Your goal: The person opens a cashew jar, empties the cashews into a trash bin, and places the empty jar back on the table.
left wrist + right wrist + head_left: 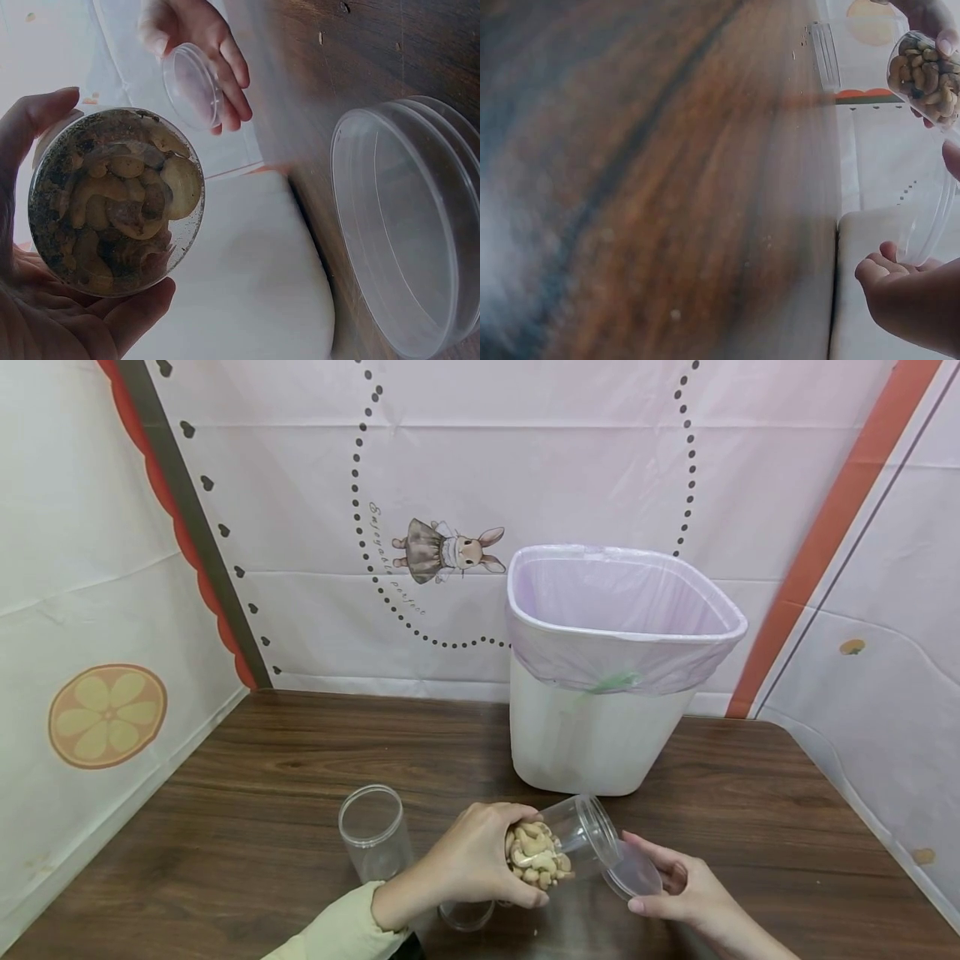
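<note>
My left hand [472, 852] grips a clear plastic jar [573, 831] partly filled with cashews [536, 856]. The jar lies tilted above the table, its open mouth facing right. In the left wrist view its round base [116, 202] shows nuts and dark specks through it. Between thumb and fingers, my right hand [686, 889] holds a clear round lid [633, 870] close to the jar's mouth. The right wrist view shows the cashew jar [928, 79] above the lid [930, 225] and the fingers curving at the lid's edge.
An open clear jar [375, 839] stands upright left of my left hand. Another clear round container [467, 917] is partly hidden beneath that hand. A white bin [592, 735] with a purple liner stands behind on the wooden table [247, 835]. Printed cloth [300, 485] hangs around the table.
</note>
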Action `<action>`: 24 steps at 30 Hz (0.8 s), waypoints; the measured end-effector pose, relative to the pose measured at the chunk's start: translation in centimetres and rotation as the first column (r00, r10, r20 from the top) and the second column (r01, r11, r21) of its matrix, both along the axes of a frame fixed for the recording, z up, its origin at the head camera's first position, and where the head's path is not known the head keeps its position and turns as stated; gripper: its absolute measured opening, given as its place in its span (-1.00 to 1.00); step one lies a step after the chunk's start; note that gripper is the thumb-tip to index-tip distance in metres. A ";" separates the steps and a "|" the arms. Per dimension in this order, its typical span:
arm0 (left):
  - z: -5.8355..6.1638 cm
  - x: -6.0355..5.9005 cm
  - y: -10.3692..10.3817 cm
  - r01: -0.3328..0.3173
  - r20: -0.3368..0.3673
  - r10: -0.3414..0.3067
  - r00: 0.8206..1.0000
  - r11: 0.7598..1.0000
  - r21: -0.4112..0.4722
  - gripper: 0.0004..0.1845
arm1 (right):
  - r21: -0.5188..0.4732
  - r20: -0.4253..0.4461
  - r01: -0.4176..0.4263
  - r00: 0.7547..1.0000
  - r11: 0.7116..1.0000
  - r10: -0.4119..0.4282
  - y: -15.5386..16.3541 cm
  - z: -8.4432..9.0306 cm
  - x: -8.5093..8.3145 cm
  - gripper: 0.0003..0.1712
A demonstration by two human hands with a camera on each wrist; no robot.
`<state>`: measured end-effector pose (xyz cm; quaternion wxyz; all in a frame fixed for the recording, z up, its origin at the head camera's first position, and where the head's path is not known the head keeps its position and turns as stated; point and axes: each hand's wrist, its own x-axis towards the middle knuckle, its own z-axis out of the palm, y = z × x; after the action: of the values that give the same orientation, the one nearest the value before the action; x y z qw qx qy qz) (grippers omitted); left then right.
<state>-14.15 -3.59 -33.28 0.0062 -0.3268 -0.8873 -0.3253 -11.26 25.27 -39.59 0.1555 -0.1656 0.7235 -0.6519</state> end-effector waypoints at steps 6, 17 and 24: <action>0.1 0.0 0.0 -0.001 0.003 0.001 1.000 1.000 -0.002 -0.24 | 0.042 -0.030 -0.009 1.000 0.999 0.011 0.2 -0.2 -0.1 -0.35; 0.0 0.1 0.1 -0.002 -0.001 0.002 1.000 1.000 0.001 -0.24 | 0.221 -0.110 0.014 0.994 0.975 0.010 -0.1 -0.2 -0.2 -0.16; -0.1 0.1 0.0 0.000 0.000 0.000 1.000 1.000 0.005 -0.24 | 0.247 -0.117 0.003 0.993 0.969 0.027 -0.2 -0.3 -0.3 -0.13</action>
<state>-14.05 -3.59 -33.36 0.0070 -0.3268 -0.8865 -0.3275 -11.52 25.11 -39.89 0.1352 -0.1882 0.8059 -0.5449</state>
